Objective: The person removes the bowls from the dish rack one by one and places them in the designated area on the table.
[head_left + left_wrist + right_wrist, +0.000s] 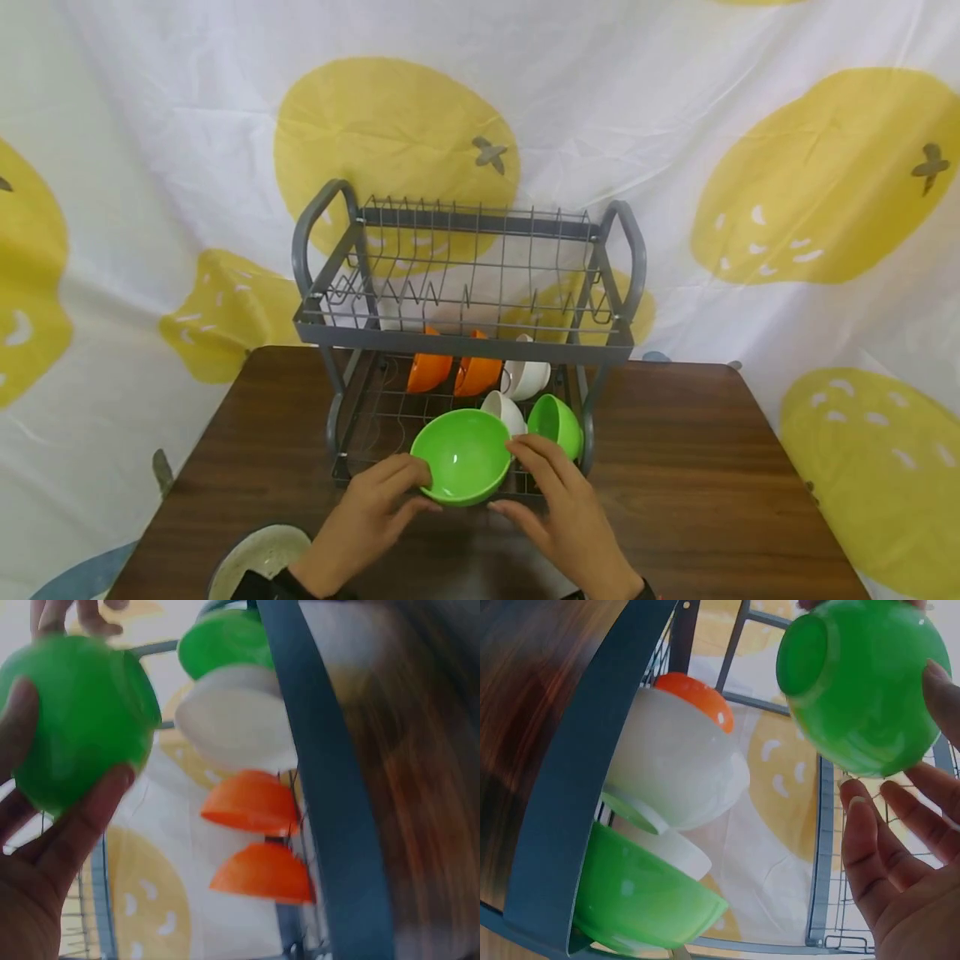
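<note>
A green bowl (459, 457) is held up in front of the lower rack shelf, its inside facing up and toward the head camera. My left hand (375, 512) grips its left side, thumb low on the outside in the left wrist view. At the right rim, fingertips of my right hand (558, 512) touch the bowl, while the thumb stands apart below. On the lower shelf, another green bowl (641, 892) leans at the right. Two white bowls (527, 379) and two orange bowls (251, 802) stand tilted on the same shelf.
The two-tier grey dish rack (465, 340) stands on a dark wooden table (697, 475). Its wire upper shelf (480, 283) overhangs the bowls. A pale, dark-rimmed basin (258, 554) sits at front left, beside my left forearm. A patterned cloth (600, 100) hangs behind.
</note>
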Demonstrator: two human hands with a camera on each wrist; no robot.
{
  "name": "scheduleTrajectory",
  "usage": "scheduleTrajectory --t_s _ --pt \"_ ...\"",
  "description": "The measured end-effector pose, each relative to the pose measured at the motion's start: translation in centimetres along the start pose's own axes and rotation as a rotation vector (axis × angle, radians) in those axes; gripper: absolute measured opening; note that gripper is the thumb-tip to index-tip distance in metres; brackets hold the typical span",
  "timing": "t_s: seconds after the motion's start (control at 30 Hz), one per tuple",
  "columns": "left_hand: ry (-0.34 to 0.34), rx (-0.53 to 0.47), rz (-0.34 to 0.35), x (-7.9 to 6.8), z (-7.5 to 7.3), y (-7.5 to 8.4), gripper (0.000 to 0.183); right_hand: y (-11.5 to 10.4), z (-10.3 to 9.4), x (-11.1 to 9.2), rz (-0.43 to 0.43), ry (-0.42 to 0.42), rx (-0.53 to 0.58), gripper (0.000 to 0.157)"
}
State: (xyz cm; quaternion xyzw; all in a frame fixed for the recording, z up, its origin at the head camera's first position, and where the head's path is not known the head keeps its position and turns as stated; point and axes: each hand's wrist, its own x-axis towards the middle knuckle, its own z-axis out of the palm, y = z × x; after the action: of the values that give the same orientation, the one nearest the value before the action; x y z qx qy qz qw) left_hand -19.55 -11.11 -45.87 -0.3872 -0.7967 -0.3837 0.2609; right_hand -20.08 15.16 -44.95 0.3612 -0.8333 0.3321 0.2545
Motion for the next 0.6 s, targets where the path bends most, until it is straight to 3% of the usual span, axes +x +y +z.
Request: scheduleTrajectory --t_s 0.2,0.33,0.6 --pt "-0.082 -0.075 0.137 0.5 -1.0 -0.5 0.019 -0.1 -0.1 0.3 -0.155 -0.04 0.003 0.035" --pt "-0.119 -0.094 0.156 0.5 -1.6 -0.7 0.02 -0.2 0.1 0.4 -0.2 -0.084 0.031 0.022" --pt "-0.156 -0.071 0.146 -0.5 -2.6 -1.0 0.018 -0.6 0.9 0.6 -0.224 -0.103 0.042 0.019"
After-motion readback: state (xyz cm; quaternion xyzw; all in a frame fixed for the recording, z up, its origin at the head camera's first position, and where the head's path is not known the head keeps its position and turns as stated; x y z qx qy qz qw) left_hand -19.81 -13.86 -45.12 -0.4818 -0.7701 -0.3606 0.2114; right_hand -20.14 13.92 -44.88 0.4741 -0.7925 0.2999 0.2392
